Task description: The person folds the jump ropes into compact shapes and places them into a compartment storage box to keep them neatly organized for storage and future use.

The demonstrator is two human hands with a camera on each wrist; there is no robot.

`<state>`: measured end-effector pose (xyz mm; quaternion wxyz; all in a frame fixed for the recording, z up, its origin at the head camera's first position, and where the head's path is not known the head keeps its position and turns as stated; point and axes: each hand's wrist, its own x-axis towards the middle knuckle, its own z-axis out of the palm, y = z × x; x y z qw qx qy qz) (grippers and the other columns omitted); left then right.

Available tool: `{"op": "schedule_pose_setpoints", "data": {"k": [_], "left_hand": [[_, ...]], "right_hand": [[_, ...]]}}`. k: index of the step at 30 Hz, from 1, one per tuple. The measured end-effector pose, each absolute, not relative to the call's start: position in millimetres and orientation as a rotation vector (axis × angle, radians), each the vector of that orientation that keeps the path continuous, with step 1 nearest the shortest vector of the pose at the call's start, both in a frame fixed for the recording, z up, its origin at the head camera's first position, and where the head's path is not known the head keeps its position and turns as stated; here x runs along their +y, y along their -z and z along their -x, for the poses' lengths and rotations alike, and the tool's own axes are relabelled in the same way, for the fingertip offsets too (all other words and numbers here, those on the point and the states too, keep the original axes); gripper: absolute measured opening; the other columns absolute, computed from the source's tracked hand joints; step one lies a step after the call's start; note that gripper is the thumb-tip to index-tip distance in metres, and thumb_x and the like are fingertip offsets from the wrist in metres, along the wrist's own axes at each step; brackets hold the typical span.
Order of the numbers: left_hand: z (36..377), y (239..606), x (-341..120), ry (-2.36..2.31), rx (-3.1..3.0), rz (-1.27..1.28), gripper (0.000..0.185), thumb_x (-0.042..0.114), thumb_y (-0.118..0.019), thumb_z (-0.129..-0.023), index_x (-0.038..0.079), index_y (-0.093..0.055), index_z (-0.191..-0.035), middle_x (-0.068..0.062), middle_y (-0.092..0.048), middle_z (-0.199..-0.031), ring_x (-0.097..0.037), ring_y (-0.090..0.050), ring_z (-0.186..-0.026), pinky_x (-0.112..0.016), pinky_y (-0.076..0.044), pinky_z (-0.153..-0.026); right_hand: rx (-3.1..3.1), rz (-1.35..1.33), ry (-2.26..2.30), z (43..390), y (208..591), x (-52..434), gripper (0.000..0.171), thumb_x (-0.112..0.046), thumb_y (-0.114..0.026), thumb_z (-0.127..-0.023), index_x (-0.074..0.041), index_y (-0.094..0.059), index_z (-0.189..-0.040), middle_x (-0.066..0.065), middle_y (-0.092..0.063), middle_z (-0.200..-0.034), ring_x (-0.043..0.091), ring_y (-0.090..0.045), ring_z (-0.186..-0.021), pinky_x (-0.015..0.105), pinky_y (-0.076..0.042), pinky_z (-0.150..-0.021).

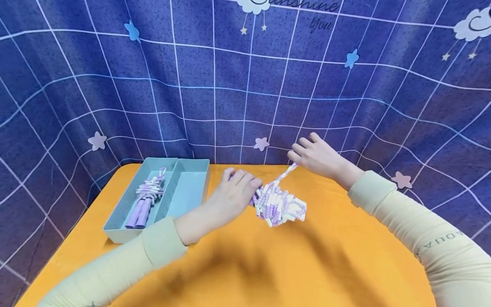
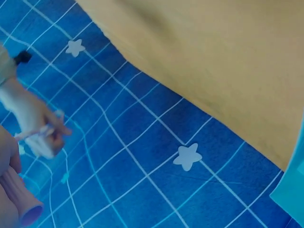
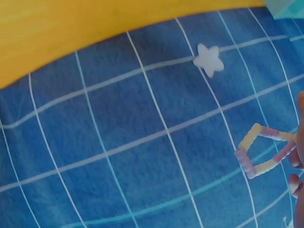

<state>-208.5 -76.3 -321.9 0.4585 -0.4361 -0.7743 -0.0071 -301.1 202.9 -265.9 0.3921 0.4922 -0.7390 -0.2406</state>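
Note:
A bundled beaded jump rope (image 1: 277, 204) in lilac and white hangs above the orange table, its rope wound in a thick coil. My left hand (image 1: 234, 194) grips its purple handles, mostly covered by the fingers; in the left wrist view a hollow purple handle end (image 2: 21, 199) sticks out from that hand. My right hand (image 1: 316, 157), farther right and higher, pinches a length of beaded rope (image 1: 285, 171) drawn out from the coil. Past the right fingers, a small bead loop (image 3: 245, 164) shows in the right wrist view.
At the left of the orange tabletop (image 1: 345, 243) stands a light blue two-compartment tray (image 1: 188, 187). Its left compartment holds another bundled jump rope (image 1: 147, 194) with purple handles. A blue gridded curtain (image 1: 230, 98) with stars hangs behind the table.

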Motion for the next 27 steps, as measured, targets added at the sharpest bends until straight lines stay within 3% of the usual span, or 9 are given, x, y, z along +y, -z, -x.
{"op": "schedule_pose_setpoints", "data": {"k": [6,9,11,14,17,19,21,27], "left_hand": [[209,308,-77,0.108,-1.941,0.94,0.016,0.003,-0.04,-0.094,0.005,-0.045,-0.109,-0.006,-0.052,-0.091,-0.023,-0.047,-0.085,-0.041,-0.035,-0.079],[211,304,-76,0.163,-1.956,0.884,0.018,0.001,-0.042,-0.092,0.004,-0.046,-0.11,-0.007,-0.053,-0.09,-0.024,-0.047,-0.084,-0.042,-0.035,-0.078],[213,303,-75,0.191,-1.969,0.852,0.022,-0.001,-0.044,-0.089,0.003,-0.046,-0.11,-0.008,-0.054,-0.091,-0.025,-0.047,-0.083,-0.042,-0.035,-0.077],[216,302,-74,0.194,-1.997,0.801,0.027,-0.004,-0.048,-0.084,0.003,-0.047,-0.11,-0.008,-0.053,-0.09,-0.025,-0.047,-0.082,-0.041,-0.034,-0.077],[220,303,-73,0.185,-2.011,0.762,0.029,-0.005,-0.049,-0.082,0.002,-0.048,-0.111,-0.009,-0.052,-0.088,-0.026,-0.046,-0.081,-0.042,-0.034,-0.076],[223,305,-73,0.167,-2.029,0.736,0.028,-0.004,-0.049,-0.084,0.001,-0.048,-0.111,-0.009,-0.051,-0.087,-0.027,-0.046,-0.081,-0.043,-0.034,-0.075],[225,306,-73,0.146,-2.056,0.71,0.026,-0.002,-0.046,-0.086,0.001,-0.048,-0.112,-0.01,-0.051,-0.088,-0.028,-0.046,-0.082,-0.043,-0.034,-0.075],[234,313,-75,0.05,-2.144,0.593,0.025,0.002,-0.042,-0.09,0.0,-0.049,-0.114,-0.011,-0.053,-0.088,-0.029,-0.046,-0.083,-0.042,-0.034,-0.073]], "right_hand": [[-1.944,-1.235,0.56,299,296,198,0.022,-0.021,-0.034,-0.093,-0.008,-0.051,-0.087,0.005,-0.052,-0.078,0.026,-0.048,-0.072,0.041,-0.033,-0.066],[-1.964,-1.257,0.474,298,313,197,0.021,-0.024,-0.042,-0.088,-0.008,-0.055,-0.09,0.006,-0.055,-0.08,0.027,-0.05,-0.076,0.043,-0.034,-0.069],[-1.956,-1.267,0.462,295,324,195,0.022,-0.023,-0.045,-0.087,-0.01,-0.061,-0.096,0.005,-0.061,-0.088,0.026,-0.053,-0.082,0.043,-0.035,-0.071],[-1.967,-1.266,0.476,288,341,189,0.027,-0.023,-0.051,-0.086,-0.014,-0.066,-0.107,0.005,-0.068,-0.104,0.026,-0.056,-0.1,0.046,-0.038,-0.085],[-1.974,-1.252,0.493,277,356,179,0.029,-0.028,-0.053,-0.087,-0.011,-0.065,-0.107,0.005,-0.069,-0.102,0.027,-0.057,-0.097,0.046,-0.039,-0.086],[-1.979,-1.241,0.473,271,365,171,0.033,-0.033,-0.056,-0.086,-0.007,-0.063,-0.104,0.005,-0.067,-0.095,0.027,-0.056,-0.089,0.044,-0.04,-0.08],[-1.971,-1.227,0.454,263,371,163,0.031,-0.036,-0.058,-0.084,-0.006,-0.061,-0.093,0.003,-0.061,-0.081,0.023,-0.052,-0.074,0.041,-0.037,-0.069],[-2.011,-1.17,0.352,231,376,140,0.024,-0.034,-0.061,-0.08,-0.011,-0.054,-0.074,0.0,-0.053,-0.066,0.019,-0.048,-0.061,0.034,-0.032,-0.061]]}}
